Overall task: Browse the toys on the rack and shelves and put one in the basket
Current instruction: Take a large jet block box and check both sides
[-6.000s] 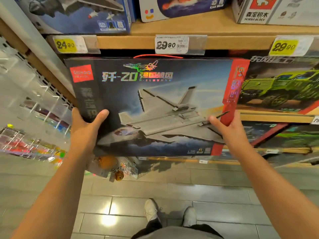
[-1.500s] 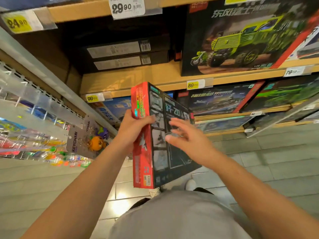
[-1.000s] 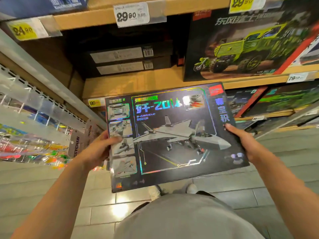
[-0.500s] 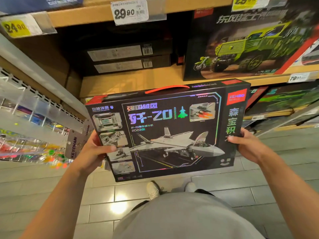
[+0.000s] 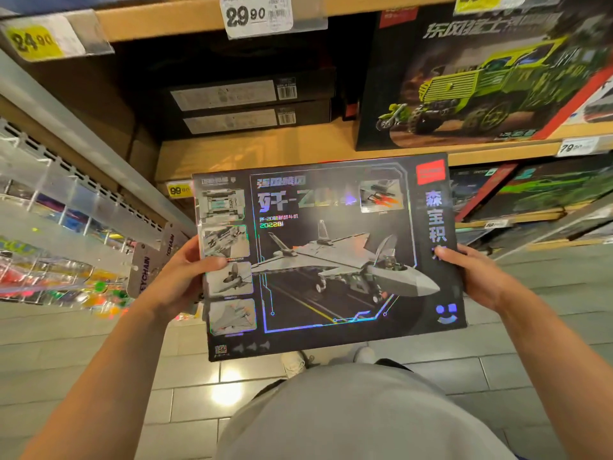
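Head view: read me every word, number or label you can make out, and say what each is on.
"2022B1": jet box, gripped by left hand and right hand.
"29 90": white shelf tag.
"24 90": yellow shelf tag.
"99": yellow tag; remainder blurred.
"79": white tag; remainder blurred.
"EYCHAIN": keychain card, first letter hidden.
Box's Chinese lettering, barcode labels: too blurred.

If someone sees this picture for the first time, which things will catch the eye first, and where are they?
First comes the dark jet fighter box in the centre, gripped at its side edges by the left hand and the right hand. Next is the green truck box standing on the wooden shelf at upper right. The white 29.90 price tag at top centre also stands out.
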